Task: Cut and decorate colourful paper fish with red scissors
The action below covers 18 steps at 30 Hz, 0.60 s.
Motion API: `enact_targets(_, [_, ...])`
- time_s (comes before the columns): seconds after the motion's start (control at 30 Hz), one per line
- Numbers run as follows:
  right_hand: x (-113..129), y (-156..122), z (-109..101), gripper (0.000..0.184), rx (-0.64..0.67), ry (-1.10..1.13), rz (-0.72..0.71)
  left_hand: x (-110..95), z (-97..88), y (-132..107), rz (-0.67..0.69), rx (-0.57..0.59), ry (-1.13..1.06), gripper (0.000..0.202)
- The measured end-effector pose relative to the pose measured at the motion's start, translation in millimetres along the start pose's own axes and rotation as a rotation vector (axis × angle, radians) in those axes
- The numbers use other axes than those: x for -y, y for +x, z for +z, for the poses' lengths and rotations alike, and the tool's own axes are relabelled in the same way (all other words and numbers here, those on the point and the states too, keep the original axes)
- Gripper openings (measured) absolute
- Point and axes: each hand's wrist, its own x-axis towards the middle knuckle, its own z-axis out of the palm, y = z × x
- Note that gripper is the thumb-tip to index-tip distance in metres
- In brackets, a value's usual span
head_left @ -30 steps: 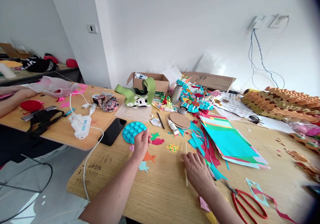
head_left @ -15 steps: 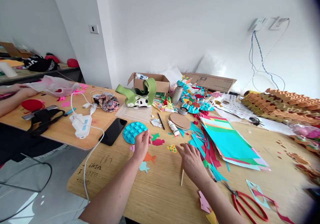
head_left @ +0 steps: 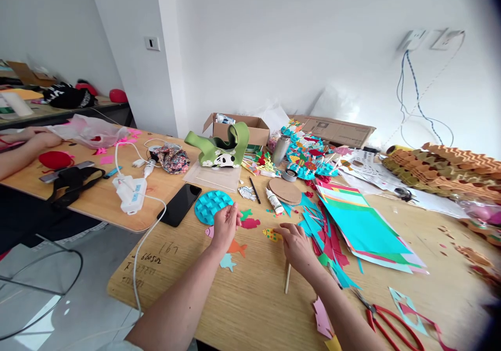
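Note:
My left hand (head_left: 226, 227) hovers low over the wooden table (head_left: 164, 267), just below the teal woven paper disc (head_left: 213, 206), with its fingers curled and their insides hidden. Around it lie an orange paper fish (head_left: 237, 247), a pale blue paper star-shape (head_left: 226, 262) and a red paper fish (head_left: 250, 224). My right hand (head_left: 296, 246) reaches left, its fingertips at a yellow spotted paper fish (head_left: 271, 234). Nothing shows in its fingers. A thin wooden stick (head_left: 287, 278) lies just below that hand.
Coloured paper sheets (head_left: 368, 231) and teal and red scraps lie right of my right hand, with red-handled scissors (head_left: 385, 327) nearer me. A black phone (head_left: 179, 205), a white power strip (head_left: 131, 194) and a green panda bag (head_left: 217, 150) stand farther left. A co-worker's hand (head_left: 43, 141) rests at left.
My right hand has let go of the wooden stick and moved up and left to the yellow fish. The stick now lies on the table. My left hand has barely moved.

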Motion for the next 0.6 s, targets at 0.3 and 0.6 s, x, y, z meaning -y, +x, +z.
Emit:
enact_targets(0.3, [-6.7,2.7,8.8,0.037,-0.092,0.170,0.014,4.0,-0.3,1.2,0.001,0.010,-0.003,0.047])
enact_targets(0.6, [-10.5,4.8,1.8,0.022,-0.174,0.259,0.004,3.5,-0.7,0.2,0.000,0.009,0.002,0.047])
